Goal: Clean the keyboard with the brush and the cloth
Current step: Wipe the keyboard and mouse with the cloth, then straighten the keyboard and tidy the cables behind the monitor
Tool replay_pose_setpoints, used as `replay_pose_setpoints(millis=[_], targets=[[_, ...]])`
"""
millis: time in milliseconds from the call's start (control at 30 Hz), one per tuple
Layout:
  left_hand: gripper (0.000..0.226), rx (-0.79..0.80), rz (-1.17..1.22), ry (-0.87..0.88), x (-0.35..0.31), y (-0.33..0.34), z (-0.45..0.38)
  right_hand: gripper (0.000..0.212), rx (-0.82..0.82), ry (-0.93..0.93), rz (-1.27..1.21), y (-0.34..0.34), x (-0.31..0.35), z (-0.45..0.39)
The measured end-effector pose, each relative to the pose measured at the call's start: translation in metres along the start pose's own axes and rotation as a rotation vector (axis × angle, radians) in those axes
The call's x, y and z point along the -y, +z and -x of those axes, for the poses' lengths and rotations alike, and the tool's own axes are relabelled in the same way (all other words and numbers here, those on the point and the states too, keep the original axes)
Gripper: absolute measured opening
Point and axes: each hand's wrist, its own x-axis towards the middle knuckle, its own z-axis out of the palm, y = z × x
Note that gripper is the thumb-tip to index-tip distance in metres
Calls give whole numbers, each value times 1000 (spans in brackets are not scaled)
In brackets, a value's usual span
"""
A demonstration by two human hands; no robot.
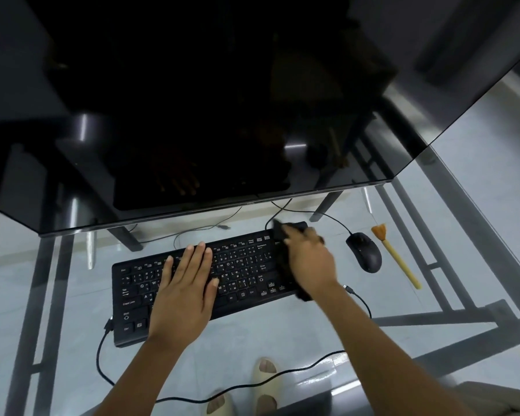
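Glass desk (282,334) under a dark monitor (192,100), and the black keyboard (237,265) sits dead centre, white legends showing. Left hand (186,283) lies flat, fingers straight, on the keys. Right hand (309,259) grips a black cloth (282,232) at the keyboard's three o'clock end. Wooden brush (397,256) lies at three o'clock beyond the mouse (365,252).

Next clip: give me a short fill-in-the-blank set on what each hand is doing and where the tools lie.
1. The left hand lies flat on the black computer keyboard, fingers ____.
2. The right hand wipes the keyboard's right end with a dark ____.
3. The yellow-handled brush lies on the glass desk, right of the black ____.

Missing words: straight; cloth; mouse
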Motion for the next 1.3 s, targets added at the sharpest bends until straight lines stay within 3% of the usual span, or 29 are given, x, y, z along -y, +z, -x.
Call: replay_pose_setpoints(millis=[100, 233, 300, 367, 433, 500, 567, 633, 700, 767, 967, 1033, 1167, 1300], targets=[[57, 3, 2, -9, 2, 1, 1, 40, -34, 174, 21, -6, -25, -1], [58, -3, 42, -5, -4, -3, 1, 47, 62, -41, -106, -1, 2, 40], [58, -23, 169, -2, -23, -13, 1, 45, 51, -130, -252, -3, 13, 57], [57, 1, 559, -164, -56, -34, -2, 44, -3, -199, -366, -12, 24, 69], [47, 126, 1144, -429, -93, -60, -9, 46, 18, -333, -463, -27, 31, 77], [29, 121, 1439, -574, -117, -74, -15, 44, 99, -415, -566, -48, 29, 81], [18, 74, 1537, -647, -130, -82, -20, 40, 18, -274, -685, -62, 16, 78], [16, 92, 1617, -675, -143, -88, -25, 43, 16, 31, -868, -76, -4, 74], [18, 153, 1670, -704, -159, -92, -31, 34, 284, 198, -1090, -88, -22, 73], [18, 202, 1657, -701, -179, -97, -41, 17, 387, 195, -1160, -97, -45, 73], [20, 225, 1348, -553, -246, -88, -77, 9, 66, 333, -1314, -131, -138, 61], [24, 301, 1314, -522, -275, -75, -90, 10, 12, 379, -1219, -143, -175, 53], [20, 572, 1407, -494, -344, -34, -111, 14, -21, 427, -942, -159, -256, 42], [19, 613, 1321, -615, -400, 12, -128, 12, 84, 450, -787, -160, -321, 24]])
